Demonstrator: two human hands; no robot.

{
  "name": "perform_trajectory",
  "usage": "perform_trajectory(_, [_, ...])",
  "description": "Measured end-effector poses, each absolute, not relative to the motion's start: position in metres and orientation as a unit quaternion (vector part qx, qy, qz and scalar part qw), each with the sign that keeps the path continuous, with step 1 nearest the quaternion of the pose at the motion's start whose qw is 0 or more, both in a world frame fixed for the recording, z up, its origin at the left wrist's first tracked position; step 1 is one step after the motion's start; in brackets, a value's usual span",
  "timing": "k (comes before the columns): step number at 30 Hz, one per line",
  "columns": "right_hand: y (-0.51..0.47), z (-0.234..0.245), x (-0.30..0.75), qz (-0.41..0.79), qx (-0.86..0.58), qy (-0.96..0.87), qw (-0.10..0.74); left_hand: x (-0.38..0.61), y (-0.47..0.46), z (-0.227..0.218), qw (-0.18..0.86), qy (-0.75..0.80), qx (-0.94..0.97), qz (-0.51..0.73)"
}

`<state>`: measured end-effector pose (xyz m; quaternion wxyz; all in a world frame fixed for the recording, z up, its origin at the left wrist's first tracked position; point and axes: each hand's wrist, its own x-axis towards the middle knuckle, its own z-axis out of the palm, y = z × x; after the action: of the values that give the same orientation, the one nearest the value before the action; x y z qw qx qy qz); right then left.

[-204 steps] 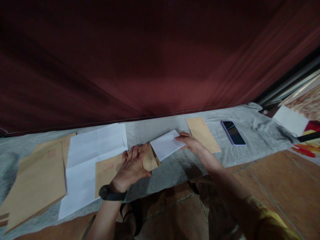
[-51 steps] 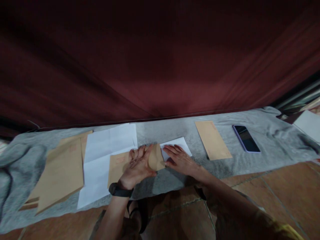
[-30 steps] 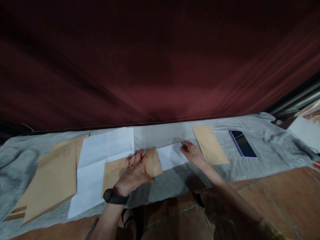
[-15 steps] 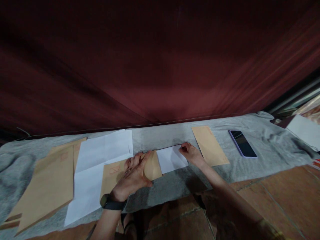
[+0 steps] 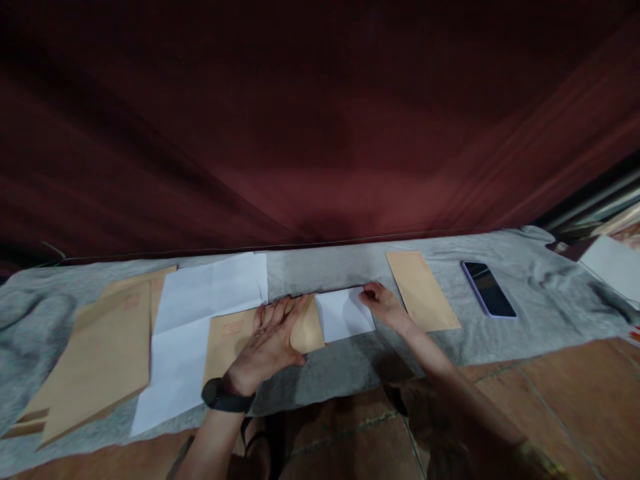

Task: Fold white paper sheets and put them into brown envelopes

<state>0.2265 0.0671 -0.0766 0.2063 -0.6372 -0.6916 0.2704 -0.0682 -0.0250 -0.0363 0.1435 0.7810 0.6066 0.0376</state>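
Observation:
My left hand (image 5: 270,340), a dark watch on its wrist, lies flat with fingers stretched out on a brown envelope (image 5: 227,337), pressing it onto the grey cloth (image 5: 325,267). A folded white paper (image 5: 343,313) sticks out of the envelope's right end. My right hand (image 5: 383,305) rests at that paper's far right corner, fingers curled on its edge. Whether it pinches the paper or only pushes it I cannot tell.
Loose white sheets (image 5: 200,300) and a stack of brown envelopes (image 5: 100,353) lie to the left. Another brown envelope (image 5: 420,290) and a phone (image 5: 487,297) lie to the right. A dark red curtain (image 5: 320,133) hangs behind. Tiled floor (image 5: 500,400) runs along the near side.
The white paper has gone further into the brown envelope since the earliest frame. My right hand went from lying flat on the paper to its right corner. The left hand stays pressed on the envelope.

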Motion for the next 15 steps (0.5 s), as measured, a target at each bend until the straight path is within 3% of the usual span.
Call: perform_trajectory(15, [0.065, -0.075, 0.220, 0.374, -0.587, -0.649, 0.307, -0.058, -0.024, -0.019, 0.181, 0.627, 0.757, -0.018])
